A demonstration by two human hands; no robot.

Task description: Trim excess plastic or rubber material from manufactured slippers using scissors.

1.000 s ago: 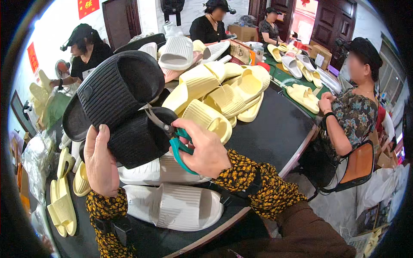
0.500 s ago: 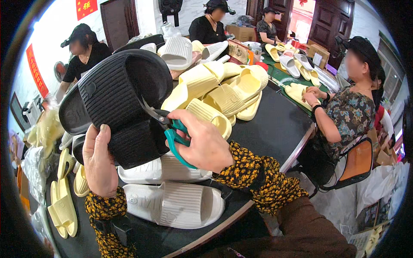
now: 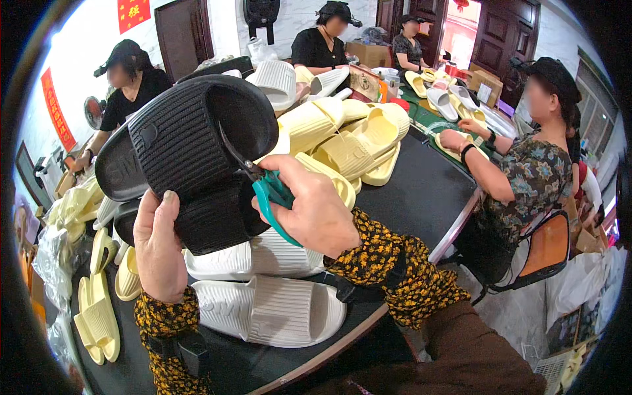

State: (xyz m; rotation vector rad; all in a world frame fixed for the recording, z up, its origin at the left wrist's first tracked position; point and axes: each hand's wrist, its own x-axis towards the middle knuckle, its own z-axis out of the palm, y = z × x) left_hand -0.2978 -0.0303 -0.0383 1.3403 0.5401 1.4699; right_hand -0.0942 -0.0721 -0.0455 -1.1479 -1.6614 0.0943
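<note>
A pair of black slide slippers is raised over the table, one stacked above the other, with my left hand closed round their lower edge, thumb on the strap. My right hand grips scissors with teal handles. Their dark blades reach up to the strap edge of the upper black slipper, where the tips are partly hidden by the foot opening. Below my hands, a white ribbed slipper lies on the table, and another white slipper sits just behind it.
A heap of pale yellow slippers lies beyond my right hand. More yellow slippers are at the left, beside clear plastic bags. The black table ends in a pale edge. A person handles yellow slippers at right; other people work farther back.
The black slippers and both my hands have shifted slightly right. The scissor blades look closer together and sit nearer the strap edge. At right, the co-worker's hands have moved apart.
</note>
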